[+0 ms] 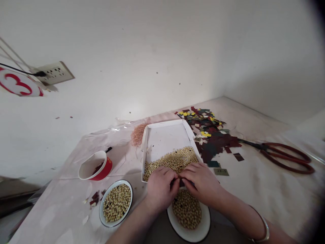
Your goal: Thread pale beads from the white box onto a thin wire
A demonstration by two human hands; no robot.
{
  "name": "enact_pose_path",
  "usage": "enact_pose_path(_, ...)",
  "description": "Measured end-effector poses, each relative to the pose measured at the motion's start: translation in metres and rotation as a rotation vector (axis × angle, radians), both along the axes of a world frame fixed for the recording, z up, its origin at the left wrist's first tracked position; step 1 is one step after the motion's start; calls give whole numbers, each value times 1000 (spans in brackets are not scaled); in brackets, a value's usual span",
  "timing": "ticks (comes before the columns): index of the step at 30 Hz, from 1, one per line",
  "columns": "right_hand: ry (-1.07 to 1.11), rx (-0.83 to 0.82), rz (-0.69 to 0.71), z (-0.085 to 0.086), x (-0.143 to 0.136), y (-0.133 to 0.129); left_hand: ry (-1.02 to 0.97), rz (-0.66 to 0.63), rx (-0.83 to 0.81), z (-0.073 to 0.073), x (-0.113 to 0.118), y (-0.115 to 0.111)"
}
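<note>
My left hand [162,185] and my right hand [200,181] meet fingertip to fingertip over the near edge of a white shallow box [166,135]. Both are closed in a pinch. A bit of dark red shows between the fingers, but what they grip is too small and hidden to name. Pale yellow beans [175,159] cover the near half of the box. Right below my hands stands a white dish [196,234] with more beans [187,210], partly hidden by my right hand. A bracelet [266,230] circles my right wrist.
A second bowl [132,193] of beans and a red paper cup [105,170] stand at left. Behind the box lies a copper-coloured wire tangle [138,135]. Coloured scraps [215,142] and large red-handled scissors [286,154] lie at right. A wall [165,51] closes the back.
</note>
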State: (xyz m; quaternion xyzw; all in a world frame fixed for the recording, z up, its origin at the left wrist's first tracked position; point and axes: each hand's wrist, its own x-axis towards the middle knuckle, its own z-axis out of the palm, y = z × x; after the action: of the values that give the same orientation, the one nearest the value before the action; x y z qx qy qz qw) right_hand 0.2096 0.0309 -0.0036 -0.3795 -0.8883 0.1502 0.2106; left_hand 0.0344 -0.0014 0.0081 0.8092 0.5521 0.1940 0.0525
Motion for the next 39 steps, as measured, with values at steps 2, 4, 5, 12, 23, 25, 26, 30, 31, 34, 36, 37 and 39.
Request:
enact_pose_path(2,-8,-2,7,0,0,0,-1,-1,-1,-1,0,0)
enact_pose_path(4,-17,-6,11,0,0,1,3,3,1,-1,0,0)
enact_pose_path(5,-21,-7,7,0,0,1,5,4,2,-1,-1,0)
enact_pose_path(12,-31,-8,-31,1,-1,0,10,1,-2,1,0,0)
enact_pose_path(23,40,-34,-11,-2,0,1,9,10,-12,-1,0,0)
enact_pose_path(25,43,-35,-12,-1,0,1,9,9,-4,-1,0,0)
enact_pose_path(26,44,-31,-14,-1,0,1,8,6,0,-1,0,0)
enact_pose_path(30,33,-13,-17,-2,-1,0,4,2,11,-1,0,0)
enact_pose_path(31,28,-8,-19,-2,-1,0,5,3,14,-2,0,0)
enact_pose_path(34,13,4,-19,-2,-1,0,4,-3,18,-2,-1,0)
enact_pose_path(36,3,2,-14,-2,-1,1,-1,-1,15,-3,-1,0)
enact_pose_path(37,-2,1,-10,-2,0,1,-2,1,11,-3,-1,0)
enact_pose_path(39,-13,2,-6,-2,0,1,-3,8,-3,-3,-1,0)
